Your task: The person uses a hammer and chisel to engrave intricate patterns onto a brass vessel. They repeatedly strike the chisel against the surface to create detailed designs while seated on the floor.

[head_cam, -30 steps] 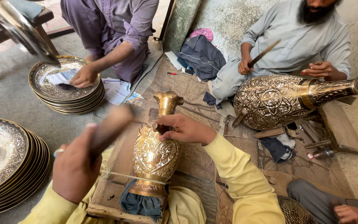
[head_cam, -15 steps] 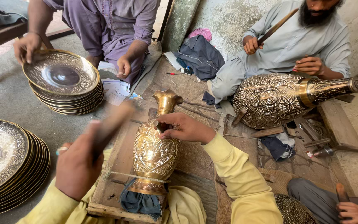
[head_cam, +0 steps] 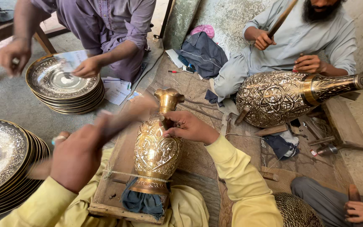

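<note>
Brass vase (head_cam: 156,145): gold/yellow metal, embossed floral + heart-shaped motif on body, plain shiny neck & flared lip. Cloth pad (head_cam: 141,201) under its base: dark blue-grey. Board (head_cam: 114,176) below: raw brown wood. Own sleeves (head_cam: 240,180): pale yellow. Big vase (head_cam: 282,97) w/ co-worker: darker gold, dense geometric star/rosette pattern, brighter plain gold band at the neck. Plate stack near left (head_cam: 5,162): silver-gold centres, fine engraved scrollwork, dark rims. Plate stack far (head_cam: 66,86): same finish, engraved ring pattern, paper on top white/pale blue. One person's tunic (head_cam: 106,21) lilac/purple; other's (head_cam: 311,35) light grey. Bundle (head_cam: 204,52) navy, w/ pink cloth (head_cam: 204,29) behind. Ground mat (head_cam: 198,90): dull brown.
</note>
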